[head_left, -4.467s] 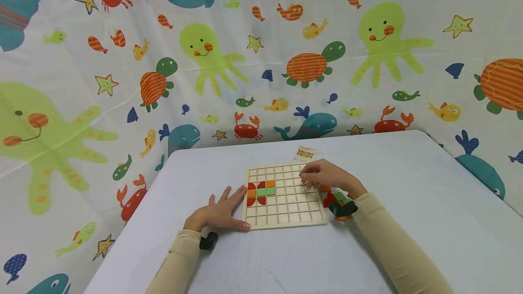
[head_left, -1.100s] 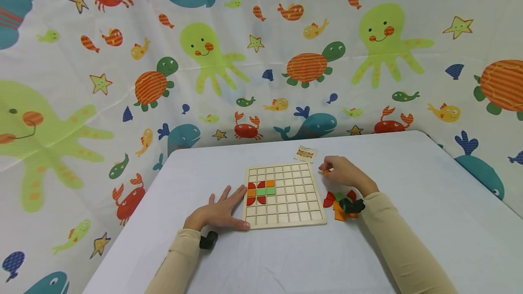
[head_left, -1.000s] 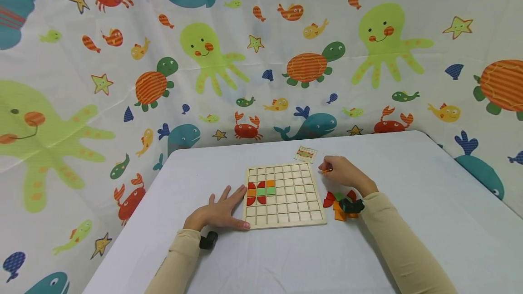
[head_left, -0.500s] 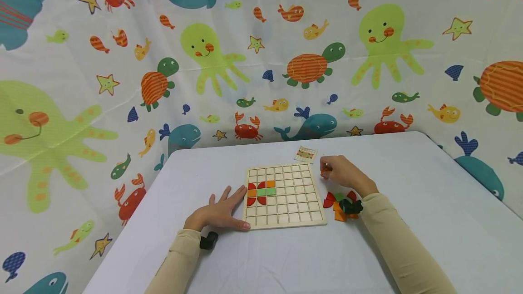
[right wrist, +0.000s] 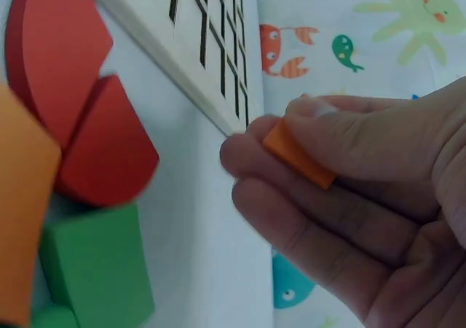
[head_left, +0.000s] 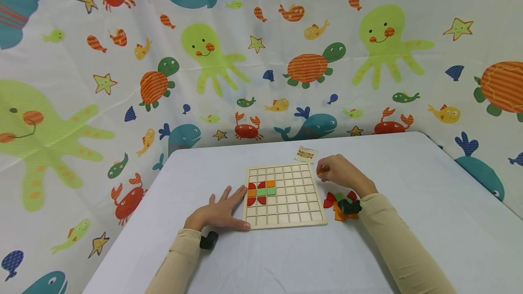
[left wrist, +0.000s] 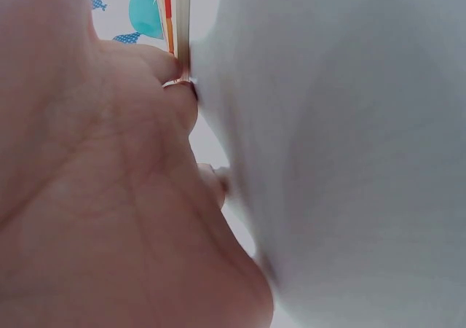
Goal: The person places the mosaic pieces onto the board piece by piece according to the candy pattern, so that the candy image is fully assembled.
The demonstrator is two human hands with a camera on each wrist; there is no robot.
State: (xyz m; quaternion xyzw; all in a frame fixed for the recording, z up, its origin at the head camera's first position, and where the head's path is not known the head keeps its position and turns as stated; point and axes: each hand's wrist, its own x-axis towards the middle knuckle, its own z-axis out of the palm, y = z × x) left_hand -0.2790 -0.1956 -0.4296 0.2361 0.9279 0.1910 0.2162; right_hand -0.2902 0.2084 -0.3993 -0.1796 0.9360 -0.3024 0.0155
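A square wooden grid board [head_left: 294, 203] lies on the white table. At its left, red quarter-round tiles [head_left: 262, 200], orange square tiles [head_left: 270, 183] and green square tiles [head_left: 261, 192] fill a cluster of cells. The left hand [head_left: 218, 212] lies with fingers spread, touching the board's left edge; in the left wrist view its palm [left wrist: 124, 175] fills much of the frame. Just off the board's upper right edge, the right hand [head_left: 341, 173] pinches an orange tile [right wrist: 298, 153] between thumb and fingers, as the right wrist view shows plainly.
Loose red, green and orange tiles [head_left: 339, 216] lie in a pile right of the board, partly under the right wrist. A small pattern card [head_left: 305, 154] sits behind the board. A cloth with printed sea animals [head_left: 261, 71] hangs behind the table.
The right hand has gone from above the board to just beyond its right edge, and an orange tile is now in its fingers. The left hand and the placed tiles stay put.
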